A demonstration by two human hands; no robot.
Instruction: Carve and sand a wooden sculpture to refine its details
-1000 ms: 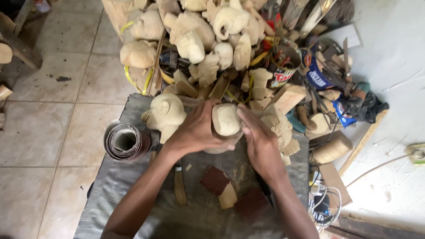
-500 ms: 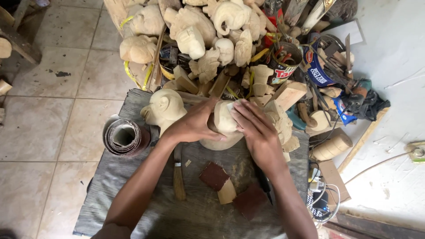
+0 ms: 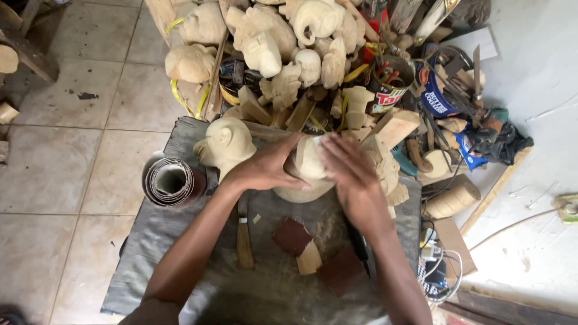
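A pale wooden carving [image 3: 307,165] is gripped from both sides at the centre of a grey cloth [image 3: 150,241]: the left hand [image 3: 265,168] is wrapped around its nine o'clock side, while the right hand [image 3: 349,171] is pressed flat over its three o'clock side. A round-headed wooden figure [image 3: 226,144] is seen just beside the left hand at ten o'clock. A roll of sandpaper [image 3: 171,180] is set at nine o'clock, and a brush [image 3: 244,235] and sandpaper scraps [image 3: 292,236] are laid at six o'clock. Unfinished carvings [image 3: 265,36] are heaped at twelve o'clock.
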